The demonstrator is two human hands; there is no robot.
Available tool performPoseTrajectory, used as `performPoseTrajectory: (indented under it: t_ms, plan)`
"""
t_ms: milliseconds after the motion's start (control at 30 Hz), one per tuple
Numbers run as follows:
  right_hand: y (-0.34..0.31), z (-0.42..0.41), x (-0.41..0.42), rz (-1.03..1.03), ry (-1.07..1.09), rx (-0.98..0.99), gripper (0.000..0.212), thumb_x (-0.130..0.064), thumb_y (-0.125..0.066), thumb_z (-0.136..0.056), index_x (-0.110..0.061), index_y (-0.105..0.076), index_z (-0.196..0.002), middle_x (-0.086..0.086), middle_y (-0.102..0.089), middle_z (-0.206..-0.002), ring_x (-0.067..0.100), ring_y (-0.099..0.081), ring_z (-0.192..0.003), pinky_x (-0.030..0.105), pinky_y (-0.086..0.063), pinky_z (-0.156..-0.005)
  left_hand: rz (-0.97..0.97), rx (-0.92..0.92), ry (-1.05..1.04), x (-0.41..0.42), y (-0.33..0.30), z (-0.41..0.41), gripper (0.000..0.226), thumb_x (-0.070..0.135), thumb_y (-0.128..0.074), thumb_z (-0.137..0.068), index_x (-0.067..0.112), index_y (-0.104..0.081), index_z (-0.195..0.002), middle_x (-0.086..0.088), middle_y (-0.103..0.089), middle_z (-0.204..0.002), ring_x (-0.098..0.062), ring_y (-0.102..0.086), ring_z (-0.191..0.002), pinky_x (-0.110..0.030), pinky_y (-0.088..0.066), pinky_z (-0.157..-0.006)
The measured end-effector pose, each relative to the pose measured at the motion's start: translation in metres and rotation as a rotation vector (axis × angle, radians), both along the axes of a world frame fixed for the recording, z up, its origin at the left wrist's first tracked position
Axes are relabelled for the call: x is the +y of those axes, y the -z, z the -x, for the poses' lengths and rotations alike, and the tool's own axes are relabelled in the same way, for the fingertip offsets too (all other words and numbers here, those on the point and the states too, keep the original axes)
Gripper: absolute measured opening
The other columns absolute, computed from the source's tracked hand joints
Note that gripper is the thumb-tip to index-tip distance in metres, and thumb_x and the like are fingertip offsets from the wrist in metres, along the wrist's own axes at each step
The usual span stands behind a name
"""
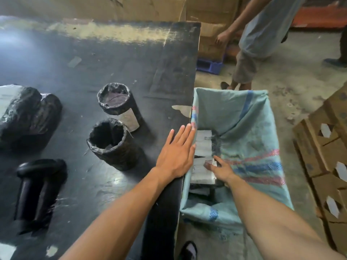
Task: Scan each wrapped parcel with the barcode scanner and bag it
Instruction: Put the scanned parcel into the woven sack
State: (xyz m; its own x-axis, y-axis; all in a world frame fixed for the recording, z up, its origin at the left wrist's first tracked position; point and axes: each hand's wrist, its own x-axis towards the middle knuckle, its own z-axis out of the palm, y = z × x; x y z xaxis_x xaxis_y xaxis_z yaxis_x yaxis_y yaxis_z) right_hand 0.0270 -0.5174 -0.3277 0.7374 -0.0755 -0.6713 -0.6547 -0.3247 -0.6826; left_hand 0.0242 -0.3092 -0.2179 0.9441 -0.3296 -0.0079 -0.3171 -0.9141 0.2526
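1. The left hand (pixel 175 152) lies flat, palm down, on the right edge of the dark counter (pixel 131 53), fingers stretched out and together; its grip is fully open and holds nothing
2. The right hand (pixel 221 168) reaches down into the pale green woven sack (pixel 249 117) that hangs open just beside the counter's right edge; its fingers are spread over a white-labelled parcel (pixel 203 171) inside, touching the top of it, and the grip is open rather than closed around it
3. A second labelled parcel (pixel 204 142) lies deeper in the sack, just beyond the first
4. On the counter, two cylindrical parcels wrapped in black film lie near the left hand: the nearer one (pixel 112 145) with its open end facing the camera, the farther one (pixel 118 104) just behind it, showing a paper label on its side
5. A larger black-wrapped bundle (pixel 26 115) sits at the left edge of the counter
6. The black barcode scanner (pixel 37 192) rests on the counter at lower left, well apart from both hands
7. Beyond the sack a second person (pixel 262 34) stands bent toward cardboard boxes (pixel 210 34) on the floor, and more cartons (pixel 326 147) are stacked at the right
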Motion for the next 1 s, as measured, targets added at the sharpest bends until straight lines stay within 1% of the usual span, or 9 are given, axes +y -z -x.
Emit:
performPoseTrajectory:
  t_ms: [167,233,300,400,567,700,867,933,1000]
  plan:
    - [0.022,0.002,0.006,-0.021,0.054,0.0,0.085,-0.043,-0.082,-0.089,-0.036,-0.037,-0.162,0.007,-0.047,-0.161,0.031,-0.047,-0.146,0.049,-0.036,-0.122,0.002,-0.015,-0.012,-0.001,0.0,0.0,0.06,0.038,-0.017,-0.109,0.018,-0.004,-0.164,0.005,0.001,-0.171,-0.014,0.002,-0.158,-0.041,0.001,-0.128]
    - [0.031,0.008,0.008,-0.053,0.086,-0.003,0.086,-0.038,-0.082,-0.09,-0.039,-0.034,-0.162,0.006,-0.051,-0.158,0.029,-0.05,-0.143,0.048,-0.037,-0.122,-0.008,-0.011,-0.017,-0.002,0.0,0.0,0.06,0.037,-0.017,-0.109,0.018,-0.003,-0.164,0.004,0.001,-0.171,-0.014,0.002,-0.158,-0.042,0.0,-0.128]
    - [0.043,0.013,0.013,-0.047,0.081,0.004,0.084,-0.029,-0.078,-0.095,-0.035,-0.03,-0.164,0.006,-0.053,-0.157,0.029,-0.051,-0.141,0.04,-0.038,-0.12,-0.019,-0.006,-0.016,-0.002,0.0,0.001,0.059,0.036,-0.018,-0.109,0.017,-0.002,-0.164,0.004,0.002,-0.171,-0.015,0.003,-0.158,-0.043,0.0,-0.128]
    - [0.057,0.015,0.02,0.064,0.059,0.034,0.077,-0.019,-0.07,-0.101,-0.026,-0.029,-0.166,0.009,-0.045,-0.162,0.031,-0.044,-0.147,0.027,-0.033,-0.112,-0.043,-0.001,-0.021,-0.004,-0.001,0.001,0.059,0.035,-0.02,-0.11,0.016,-0.004,-0.164,0.002,0.001,-0.171,-0.016,0.003,-0.158,-0.044,-0.001,-0.128]
    - [0.07,0.011,0.018,0.207,-0.144,0.057,0.08,-0.023,-0.063,-0.105,-0.014,-0.014,-0.167,0.016,-0.025,-0.171,0.036,-0.028,-0.156,0.041,-0.023,-0.124,-0.075,0.013,-0.023,-0.004,-0.002,0.002,0.059,0.037,-0.018,-0.11,0.016,-0.004,-0.164,0.001,0.002,-0.171,-0.016,0.005,-0.158,-0.044,0.0,-0.128]
    - [0.068,0.003,0.021,0.282,-0.059,0.211,0.064,-0.038,-0.059,-0.106,-0.026,-0.031,-0.163,0.014,-0.035,-0.167,0.035,-0.03,-0.155,0.046,-0.023,-0.124,-0.067,0.006,-0.024,-0.004,-0.002,0.002,0.059,0.036,-0.02,-0.11,0.016,-0.004,-0.164,0.002,0.002,-0.171,-0.015,0.005,-0.158,-0.043,0.0,-0.128]
    - [0.067,-0.005,0.023,0.345,-0.116,0.274,0.058,-0.04,-0.059,-0.106,-0.013,-0.044,-0.155,0.019,-0.041,-0.162,0.038,-0.036,-0.151,0.051,-0.024,-0.126,-0.04,0.007,-0.017,-0.002,-0.001,0.001,0.058,0.036,-0.02,-0.111,0.017,-0.004,-0.163,0.002,0.001,-0.171,-0.015,0.004,-0.158,-0.043,0.0,-0.128]
    - [0.059,-0.011,0.023,0.38,-0.164,0.283,0.058,-0.038,-0.062,-0.105,-0.008,-0.047,-0.152,0.022,-0.044,-0.159,0.042,-0.04,-0.148,0.054,-0.028,-0.124,-0.03,0.014,-0.013,-0.001,-0.001,0.001,0.058,0.037,-0.019,-0.111,0.017,-0.003,-0.163,0.002,0.001,-0.171,-0.015,0.005,-0.158,-0.042,0.0,-0.128]
    - [0.045,-0.021,0.024,0.407,-0.276,0.297,0.052,-0.029,-0.06,-0.106,-0.007,-0.047,-0.152,0.02,-0.047,-0.156,0.041,-0.046,-0.144,0.05,-0.036,-0.12,-0.028,0.014,-0.015,-0.001,-0.001,0.001,0.058,0.037,-0.019,-0.11,0.017,-0.004,-0.163,0.002,0.001,-0.171,-0.014,0.005,-0.158,-0.042,0.0,-0.128]
